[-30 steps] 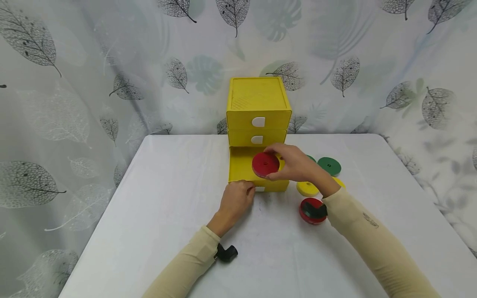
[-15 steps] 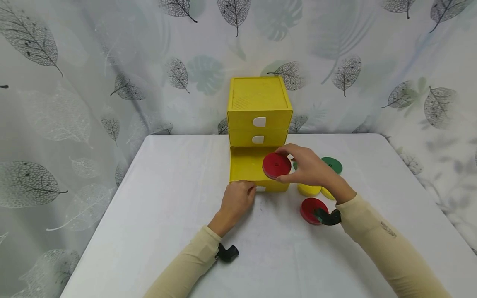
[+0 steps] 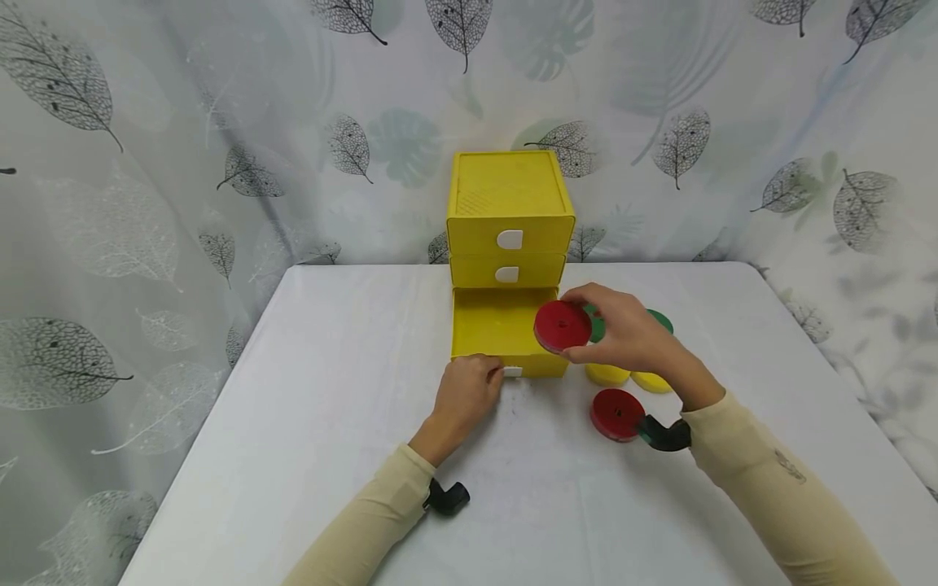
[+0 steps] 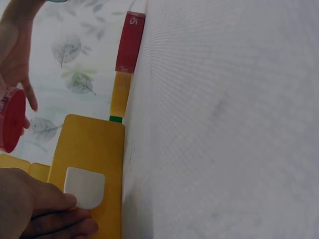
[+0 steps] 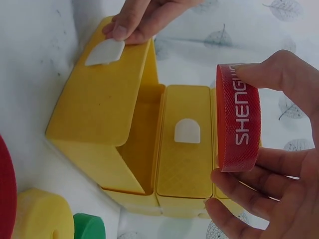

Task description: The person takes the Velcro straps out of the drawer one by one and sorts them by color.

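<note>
In the head view a small yellow chest of drawers (image 3: 510,184) stands at the back of the table, its bottom drawer (image 3: 484,324) pulled out. My left hand (image 3: 469,395) pinches the white tab handle (image 5: 105,52) on that drawer's front. A red roll of ribbon (image 3: 562,325), with a small centre hole and white letters on its woven rim, is held up by my right hand (image 3: 623,330) between thumb and fingers. In the head view the roll overlaps the drawer's right front corner. The visible part of the drawer's inside is bare yellow.
Right of the drawer lie another red roll (image 3: 618,414), two yellow discs (image 3: 607,374) and two green discs (image 3: 660,320), partly behind my right hand. The two upper drawers (image 3: 510,240) are pushed in. A leaf-print curtain (image 3: 293,122) hangs behind the white table (image 3: 330,366).
My right hand has moved to the right with the red roll, from over the open drawer to its right front corner. My left hand stays at the drawer's tab.
</note>
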A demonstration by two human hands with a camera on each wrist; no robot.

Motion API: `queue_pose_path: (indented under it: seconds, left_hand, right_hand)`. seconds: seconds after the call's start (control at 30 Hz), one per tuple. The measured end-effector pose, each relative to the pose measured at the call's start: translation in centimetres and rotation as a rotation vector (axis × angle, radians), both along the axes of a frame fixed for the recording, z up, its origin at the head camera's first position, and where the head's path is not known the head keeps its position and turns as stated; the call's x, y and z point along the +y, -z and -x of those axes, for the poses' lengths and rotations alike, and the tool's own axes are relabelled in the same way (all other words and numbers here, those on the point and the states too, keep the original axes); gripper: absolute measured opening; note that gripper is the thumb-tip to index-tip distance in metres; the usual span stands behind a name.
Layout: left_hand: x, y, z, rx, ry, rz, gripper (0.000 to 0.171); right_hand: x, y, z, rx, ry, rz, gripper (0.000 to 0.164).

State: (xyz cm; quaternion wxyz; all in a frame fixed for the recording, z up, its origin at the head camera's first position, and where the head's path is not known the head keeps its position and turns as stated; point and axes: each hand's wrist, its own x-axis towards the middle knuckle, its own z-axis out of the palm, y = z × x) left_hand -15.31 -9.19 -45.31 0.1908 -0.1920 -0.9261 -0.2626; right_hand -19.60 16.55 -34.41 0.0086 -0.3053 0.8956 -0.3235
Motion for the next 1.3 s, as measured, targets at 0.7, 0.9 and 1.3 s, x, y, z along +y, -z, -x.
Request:
queue_pose_path:
  seconds: [0.7,0.9,1.3]
  left_hand:
    - [-0.1,0.0,0.0,0.006,0.004,0.004,0.006]
    - [-0.1,-0.1,0.0,0.01,0.007,0.001,0.006]
    - [-0.1,0.0,0.0,0.001,0.004,0.004,0.007]
  right_hand:
    - [3.4,1.0,-1.5,-0.012,0.109,-0.056,0.072]
    - [4.5,1.7,-2.1,-0.024,0.129,-0.053,0.072]
    - [5.9,2.9,-3.2,-0.044,0.165,-0.03,0.076]
